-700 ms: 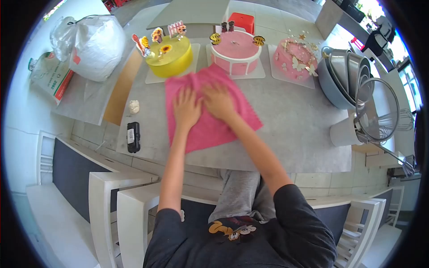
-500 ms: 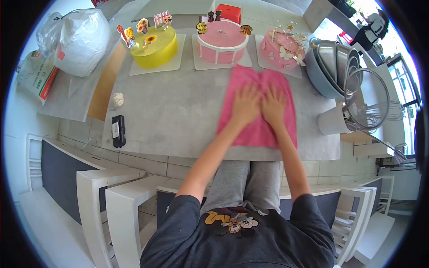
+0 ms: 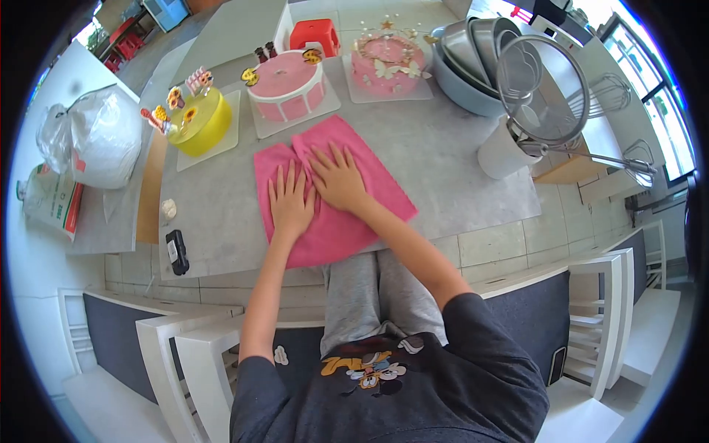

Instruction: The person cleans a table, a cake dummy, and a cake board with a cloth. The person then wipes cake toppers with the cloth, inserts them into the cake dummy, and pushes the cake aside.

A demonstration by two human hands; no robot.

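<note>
A pink cloth [image 3: 365, 166] lies spread on the grey table [image 3: 221, 199], its near edge hanging at the table's front. My left hand [image 3: 292, 205] rests flat on the cloth with its fingers spread. Close beside it, my right hand [image 3: 340, 181] also presses flat on the cloth, fingers apart. Beyond the cloth stands a pink-and-white cake [image 3: 288, 88] with dollar-sign toppers. A yellow cake [image 3: 203, 125] with sunflower decorations is left of it, and a pink cake [image 3: 384, 70] with white butterflies is to the right.
Nested metal bowls [image 3: 469, 81] stand at the back right. Nearer is a white container [image 3: 502, 151] with whisks and a round sieve [image 3: 543, 90]. A black box [image 3: 177, 252] and a small pale lump [image 3: 169, 210] lie at the left. Plastic bags [image 3: 107, 140] sit farther left.
Both hands and the pink cloth have slid left across the table, and the cloth now lies at an angle. The camera view has turned, shifting the cakes and bowls in the picture.
</note>
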